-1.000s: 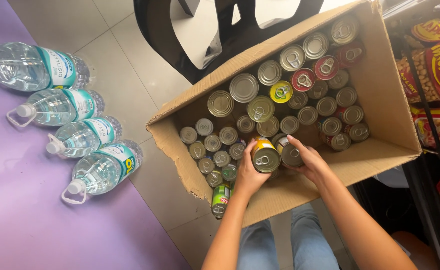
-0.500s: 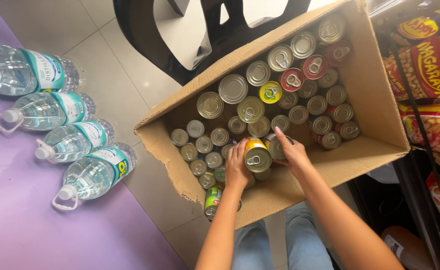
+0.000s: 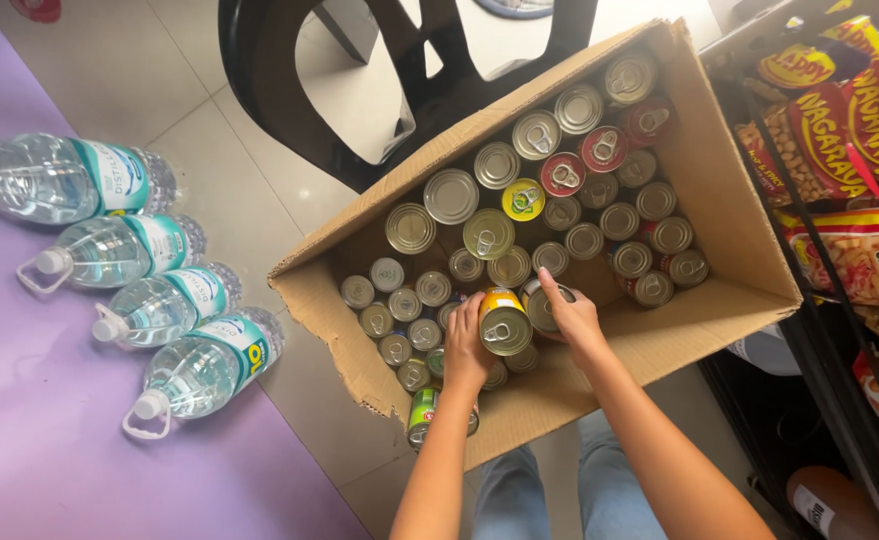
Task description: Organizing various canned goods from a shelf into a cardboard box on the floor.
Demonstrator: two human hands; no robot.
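**Yellow can halfway out of the box, both hands in there**

So the person is looking straight down into a cardboard box (image 3: 720, 300) packed with tins standing upright, lids up. The left hand (image 3: 467, 345) is wrapped around a yellow-labelled can (image 3: 505, 322), fingers curled on its side, and the can sits a bit higher than its neighbours, tipped slightly so you see the pull-tab lid and some of the yellow wall. Its long axis runs roughly up toward the camera, leaning a little to the right.

The right hand (image 3: 572, 318) is just beside it on the other side, fingers spread loosely over a silver can (image 3: 538, 303) that touches the yellow one. Can't tell whether it's actually gripping that tin or only resting on it.

The yellow can is in the near-middle part of the box, close to the front wall, right between the two hands. The left one is clearly the one carrying it; the right is near but a shade further back.

Around the box: four water bottles (image 3: 175, 300) lying on their sides on the floor to the left, partly on a purple mat (image 3: 50, 460), a dark chair (image 3: 290, 110) behind, and snack bags (image 3: 860, 130) on a rack at right. One green can (image 3: 421, 412) sits at the torn front corner of the box.
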